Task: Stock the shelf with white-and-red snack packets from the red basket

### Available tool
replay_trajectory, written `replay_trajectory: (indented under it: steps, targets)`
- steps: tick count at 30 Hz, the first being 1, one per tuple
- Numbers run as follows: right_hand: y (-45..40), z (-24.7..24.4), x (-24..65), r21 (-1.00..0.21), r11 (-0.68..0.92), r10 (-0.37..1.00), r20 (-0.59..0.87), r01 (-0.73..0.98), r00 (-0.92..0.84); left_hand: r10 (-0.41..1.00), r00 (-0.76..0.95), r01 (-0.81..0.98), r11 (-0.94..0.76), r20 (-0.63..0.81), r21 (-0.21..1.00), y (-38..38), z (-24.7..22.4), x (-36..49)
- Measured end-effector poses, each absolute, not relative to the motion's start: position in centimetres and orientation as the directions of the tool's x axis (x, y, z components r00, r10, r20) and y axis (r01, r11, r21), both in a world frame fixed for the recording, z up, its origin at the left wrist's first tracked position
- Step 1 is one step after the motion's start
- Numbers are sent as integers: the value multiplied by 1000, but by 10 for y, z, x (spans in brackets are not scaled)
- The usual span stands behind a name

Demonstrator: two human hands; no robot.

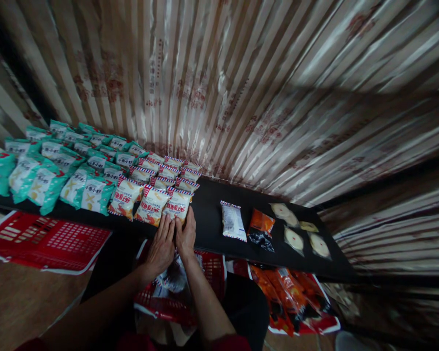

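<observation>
Rows of white snack packets with red-and-blue striped edges (152,204) stand on a black shelf (207,209). Against the front of the nearest right packet (178,202) rest both hands. My left hand (162,246) lies with extended fingers at its lower left edge, touching the neighbouring packet too. My right hand (186,234) is at its lower right, fingers stretched up along the side and the thumb near the left hand. To the left, teal packets (95,192) fill the shelf in several rows.
A lone white packet (233,222), an orange-black packet (261,228) and several round pale packs (294,240) lie right on the shelf. Below are red baskets (51,241), one with orange bags (289,292). Striped plastic sheeting (219,87) hangs behind.
</observation>
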State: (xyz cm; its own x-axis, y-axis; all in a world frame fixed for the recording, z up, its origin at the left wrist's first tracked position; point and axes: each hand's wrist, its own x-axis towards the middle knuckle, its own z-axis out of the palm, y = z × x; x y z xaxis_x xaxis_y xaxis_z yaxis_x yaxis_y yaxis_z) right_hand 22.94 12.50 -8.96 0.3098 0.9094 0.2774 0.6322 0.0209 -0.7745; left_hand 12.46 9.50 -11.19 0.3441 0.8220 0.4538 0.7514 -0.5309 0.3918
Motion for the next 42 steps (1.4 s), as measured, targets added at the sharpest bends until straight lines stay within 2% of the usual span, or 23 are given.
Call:
replay_trajectory:
  steps: [7,15,22,27,34,38,42]
  targets:
    - [127,-92,228,-758,1,934,233,653,269,813,345,757,-536,468,374,96,-115,126]
    - [117,-90,229,-784,-7,903,262,620,341,791,382,721,-579,478,381,89,-111,122]
    - [89,-89,228,-882,30,847,272,469,457,740,473,611,-667,478,428,59,-117,120]
    - [49,-92,229,-935,41,847,219,351,484,763,522,565,-644,381,515,32,-142,123]
    - [0,-138,245,-876,-115,877,131,468,462,817,566,661,-532,115,530,7,-179,129]
    - [-12,-171,258,-759,-303,880,8,576,474,885,463,767,-427,48,479,-2,-186,128]
    - [-18,-184,262,-706,-321,913,-54,631,405,946,323,851,-294,6,435,1,-192,125]
